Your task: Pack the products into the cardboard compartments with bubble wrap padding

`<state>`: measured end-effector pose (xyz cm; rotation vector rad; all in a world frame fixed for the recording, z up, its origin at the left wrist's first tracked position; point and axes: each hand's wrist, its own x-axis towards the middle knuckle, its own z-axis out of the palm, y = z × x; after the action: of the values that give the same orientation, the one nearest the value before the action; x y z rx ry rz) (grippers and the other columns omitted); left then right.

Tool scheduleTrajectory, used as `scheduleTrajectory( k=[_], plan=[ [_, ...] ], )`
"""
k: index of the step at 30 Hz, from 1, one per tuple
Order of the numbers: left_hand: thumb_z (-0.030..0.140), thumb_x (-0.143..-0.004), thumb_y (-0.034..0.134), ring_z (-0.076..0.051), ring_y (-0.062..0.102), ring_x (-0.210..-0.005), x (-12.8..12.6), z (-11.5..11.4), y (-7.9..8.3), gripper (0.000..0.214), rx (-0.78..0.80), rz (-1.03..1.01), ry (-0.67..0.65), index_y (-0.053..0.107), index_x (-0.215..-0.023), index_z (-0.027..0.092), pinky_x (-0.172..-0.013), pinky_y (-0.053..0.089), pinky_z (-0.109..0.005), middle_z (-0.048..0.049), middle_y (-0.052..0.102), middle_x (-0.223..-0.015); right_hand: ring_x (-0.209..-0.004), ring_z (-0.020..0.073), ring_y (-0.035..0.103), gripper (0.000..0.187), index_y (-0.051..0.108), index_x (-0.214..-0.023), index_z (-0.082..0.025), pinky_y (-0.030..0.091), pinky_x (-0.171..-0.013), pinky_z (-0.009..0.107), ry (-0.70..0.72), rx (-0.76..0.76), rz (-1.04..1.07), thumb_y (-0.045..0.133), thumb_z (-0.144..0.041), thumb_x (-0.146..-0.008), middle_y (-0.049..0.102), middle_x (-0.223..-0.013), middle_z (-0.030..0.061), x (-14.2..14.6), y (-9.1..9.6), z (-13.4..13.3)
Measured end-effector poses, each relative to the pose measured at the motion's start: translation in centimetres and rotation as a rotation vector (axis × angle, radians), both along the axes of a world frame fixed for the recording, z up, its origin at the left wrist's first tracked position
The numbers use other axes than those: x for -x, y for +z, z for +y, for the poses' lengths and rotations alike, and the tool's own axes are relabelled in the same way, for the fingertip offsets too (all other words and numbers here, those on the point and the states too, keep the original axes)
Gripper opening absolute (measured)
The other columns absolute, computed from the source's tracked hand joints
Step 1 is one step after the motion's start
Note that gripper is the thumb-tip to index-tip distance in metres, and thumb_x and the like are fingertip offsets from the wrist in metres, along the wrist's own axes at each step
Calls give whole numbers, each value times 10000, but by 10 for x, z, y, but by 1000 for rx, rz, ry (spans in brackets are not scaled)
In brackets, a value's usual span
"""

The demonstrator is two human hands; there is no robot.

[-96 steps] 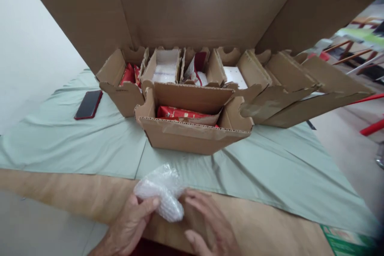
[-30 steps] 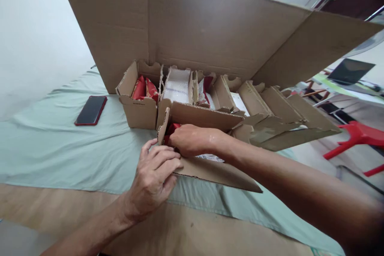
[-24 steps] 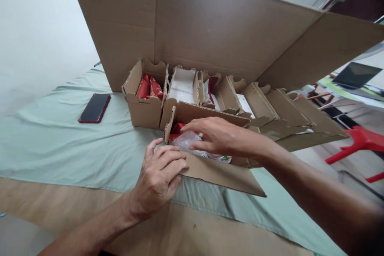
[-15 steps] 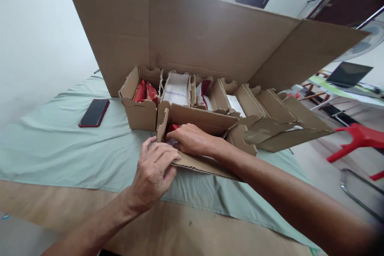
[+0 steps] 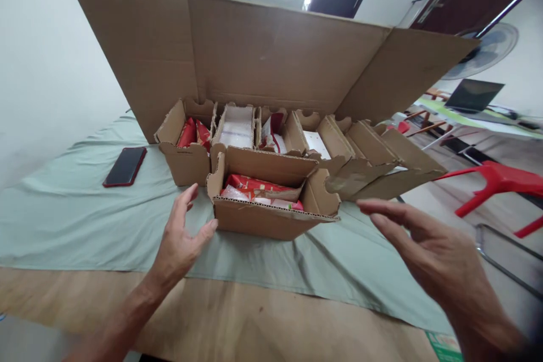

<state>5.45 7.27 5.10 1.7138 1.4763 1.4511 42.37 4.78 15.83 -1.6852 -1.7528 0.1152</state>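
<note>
While the big cardboard sheet (image 5: 271, 51) fills the upper frame, the small carton (image 5: 263, 220) sits at centre, long axis running left to right. The left hand (image 5: 182, 240), fingers spread and empty, is just beside its left end. The right hand (image 5: 428, 254), equally splayed, hangs farther off at lower right.

Phone (image 5: 125, 166), dark with a red edge: flat on the cloth, well left of the left hand (image 5: 183, 237).
Cloth (image 5: 63, 220), pale green: spread over the wooden table (image 5: 254, 317), beneath the left hand.
Cardboard sheet (image 5: 275, 51), large, upright: beyond both hands.
Row of open cartons (image 5: 182, 161): at the sheet's foot, the leftmost holding red packets (image 5: 189, 133).
Red chair (image 5: 500, 178), laptop (image 5: 470, 95), fan (image 5: 487, 48): beyond the right hand (image 5: 424, 249).
</note>
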Motion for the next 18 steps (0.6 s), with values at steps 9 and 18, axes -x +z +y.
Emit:
scheduleTrajectory(
  k=[9,18],
  plan=[
    [451,-715,799,-342,613,-1278,-43,23,-2,740,284,-394,-244,520,-1335,160,-1137,458,-522,-164,655,-1342,-902,248,736,419,674,-1145,-191,615,-743,360,206,118,427,649,-500,-863,762,-1142,133,50,-88,14],
    [494,-823,739,-303,766,-839,-16,-88,-29,299,193,-67,-136,759,-992,248,-826,656,-417,-62,765,-796,-656,253,697,281,717,-759,-248,567,-547,324,65,13,315,605,-475,-879,740,-749,74,57,-101,-76]
  ],
)
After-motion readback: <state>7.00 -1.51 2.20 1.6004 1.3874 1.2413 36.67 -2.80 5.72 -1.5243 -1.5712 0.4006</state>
